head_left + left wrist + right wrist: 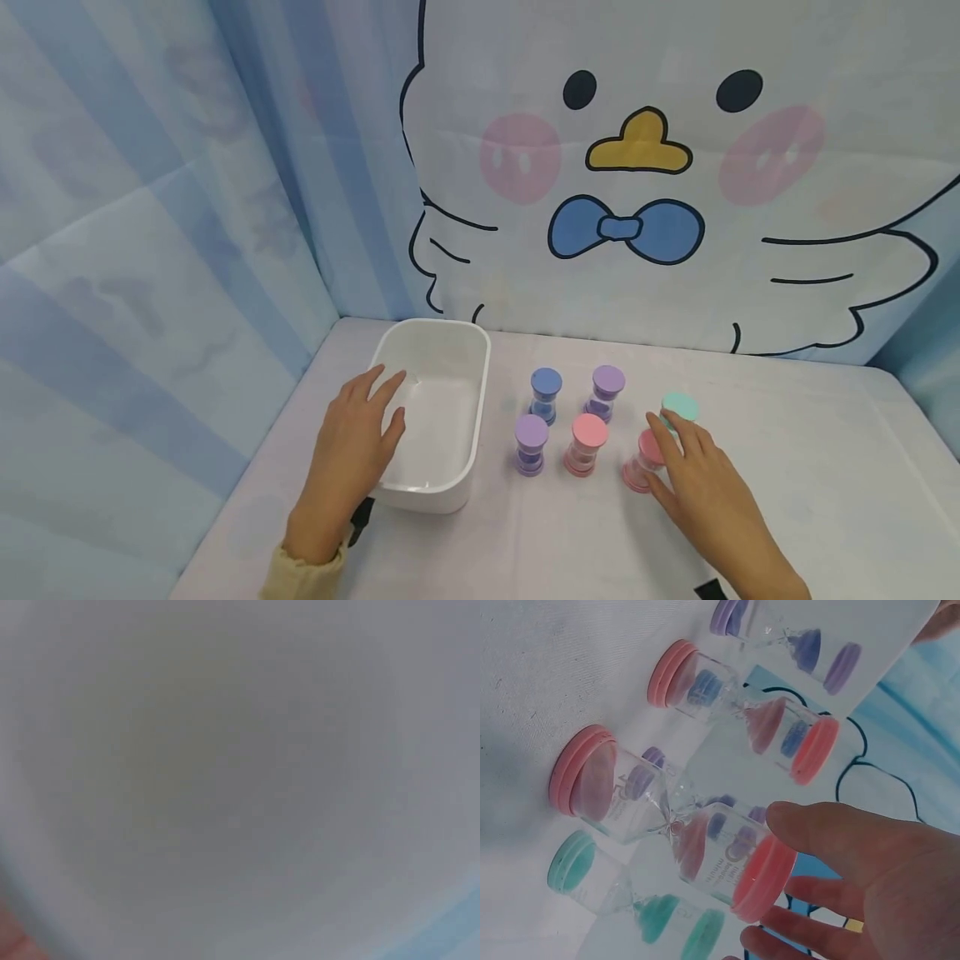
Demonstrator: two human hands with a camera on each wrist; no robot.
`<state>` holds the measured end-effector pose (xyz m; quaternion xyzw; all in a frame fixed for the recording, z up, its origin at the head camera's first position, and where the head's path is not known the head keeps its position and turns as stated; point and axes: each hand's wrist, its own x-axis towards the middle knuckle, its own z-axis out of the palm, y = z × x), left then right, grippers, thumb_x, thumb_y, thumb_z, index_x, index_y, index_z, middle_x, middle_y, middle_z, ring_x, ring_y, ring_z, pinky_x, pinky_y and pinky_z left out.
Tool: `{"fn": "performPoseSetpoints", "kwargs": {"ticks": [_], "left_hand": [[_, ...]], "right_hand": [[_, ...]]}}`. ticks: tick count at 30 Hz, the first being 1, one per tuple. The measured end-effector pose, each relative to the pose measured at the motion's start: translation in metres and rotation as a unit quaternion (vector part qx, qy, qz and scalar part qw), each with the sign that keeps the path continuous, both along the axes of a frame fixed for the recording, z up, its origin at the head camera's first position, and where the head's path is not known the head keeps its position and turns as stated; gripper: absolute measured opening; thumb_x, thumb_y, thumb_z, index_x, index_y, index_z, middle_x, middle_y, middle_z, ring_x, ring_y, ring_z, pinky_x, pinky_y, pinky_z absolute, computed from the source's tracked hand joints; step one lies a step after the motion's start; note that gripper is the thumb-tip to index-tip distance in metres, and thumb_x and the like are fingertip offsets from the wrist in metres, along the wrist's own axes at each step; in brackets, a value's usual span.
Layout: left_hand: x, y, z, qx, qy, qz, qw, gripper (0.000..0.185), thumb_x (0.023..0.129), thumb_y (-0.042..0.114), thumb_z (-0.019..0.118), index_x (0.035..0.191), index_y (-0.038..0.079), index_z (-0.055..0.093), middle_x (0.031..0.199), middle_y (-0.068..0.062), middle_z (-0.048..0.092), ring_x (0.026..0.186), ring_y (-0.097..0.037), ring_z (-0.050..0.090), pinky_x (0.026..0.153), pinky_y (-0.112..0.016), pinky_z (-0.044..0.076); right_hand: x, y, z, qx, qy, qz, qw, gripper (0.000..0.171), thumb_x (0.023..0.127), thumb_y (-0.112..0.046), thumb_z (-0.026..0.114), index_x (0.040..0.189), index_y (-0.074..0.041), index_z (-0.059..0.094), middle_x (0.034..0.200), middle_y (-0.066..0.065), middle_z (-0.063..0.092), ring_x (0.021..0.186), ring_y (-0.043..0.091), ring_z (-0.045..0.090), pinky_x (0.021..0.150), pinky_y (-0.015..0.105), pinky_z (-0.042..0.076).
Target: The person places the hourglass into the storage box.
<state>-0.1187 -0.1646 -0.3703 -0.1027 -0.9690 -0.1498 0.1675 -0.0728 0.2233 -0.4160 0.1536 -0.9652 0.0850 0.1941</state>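
My right hand (708, 492) is around the top of a pink hourglass (643, 462), its thumb and fingers spread wider than the cap. In the right wrist view the thumb lies close beside the pink cap (765, 877); whether skin touches it I cannot tell. Just behind stands a green hourglass (680, 406), partly hidden by the fingers. To the left are another pink hourglass (585, 444), a purple one (531, 444), a second purple one (603, 392) and a blue one (545, 394). My left hand (352, 437), fingers spread, hovers over the white bin's left side.
The white bin (483, 400) stands left of the hourglasses, with nothing visible inside. A pale cloth covers the table (570, 542). Behind hangs a curtain (622, 300) with a cartoon print, and another curtain (150, 292) closes the left side. The left wrist view is a pale blur.
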Motion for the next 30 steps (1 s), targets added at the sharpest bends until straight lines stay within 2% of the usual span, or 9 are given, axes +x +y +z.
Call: {"fn": "performPoseSetpoints", "kwargs": {"ticks": [9, 16, 20, 25, 30], "left_hand": [[0.000, -0.016, 0.004, 0.003, -0.022, 0.030, 0.9993, 0.047, 0.092, 0.013, 0.067, 0.136, 0.001, 0.057, 0.141, -0.027, 0.050, 0.128, -0.046, 0.049, 0.100, -0.062, 0.043], [-0.003, -0.029, 0.003, 0.033, -0.044, 0.035, 0.9979, 0.048, 0.094, 0.013, 0.066, 0.137, -0.001, 0.054, 0.140, -0.029, 0.051, 0.124, -0.048, 0.051, 0.096, -0.062, 0.047], [-0.006, -0.035, 0.000, 0.056, -0.073, 0.039, 0.9950, 0.049, 0.096, 0.016, 0.063, 0.140, -0.003, 0.050, 0.139, -0.028, 0.050, 0.124, -0.046, 0.052, 0.096, -0.061, 0.047], [-0.009, -0.042, -0.003, 0.091, -0.108, 0.040, 0.9892, 0.051, 0.098, 0.018, 0.059, 0.144, -0.002, 0.045, 0.140, -0.026, 0.048, 0.121, -0.042, 0.055, 0.096, -0.057, 0.049], [-0.011, -0.045, -0.004, 0.139, -0.152, 0.043, 0.9776, 0.050, 0.100, 0.016, 0.054, 0.146, 0.000, 0.042, 0.138, -0.024, 0.050, 0.115, -0.040, 0.060, 0.091, -0.052, 0.055]], "right_hand": [[0.000, -0.002, 0.002, -0.025, -0.031, -0.007, 0.999, 0.065, 0.074, -0.012, 0.086, 0.130, 0.002, 0.057, 0.129, 0.021, 0.055, 0.117, 0.038, 0.053, 0.089, 0.054, 0.053], [0.001, -0.005, 0.005, -0.054, -0.052, -0.008, 0.997, 0.057, 0.077, -0.010, 0.085, 0.126, 0.003, 0.060, 0.126, 0.018, 0.056, 0.115, 0.036, 0.053, 0.083, 0.053, 0.056], [-0.001, -0.004, 0.005, -0.072, -0.075, -0.015, 0.994, 0.054, 0.079, -0.010, 0.082, 0.126, 0.003, 0.060, 0.127, 0.019, 0.056, 0.117, 0.037, 0.051, 0.086, 0.056, 0.054], [-0.005, -0.001, 0.000, -0.093, -0.046, -0.001, 0.995, 0.050, 0.077, -0.006, 0.083, 0.121, 0.003, 0.061, 0.121, 0.017, 0.057, 0.112, 0.036, 0.056, 0.088, 0.055, 0.054], [-0.006, 0.000, -0.005, -0.105, -0.014, 0.011, 0.994, 0.049, 0.073, -0.002, 0.084, 0.117, 0.001, 0.062, 0.116, 0.013, 0.057, 0.105, 0.031, 0.061, 0.084, 0.050, 0.056]]}}
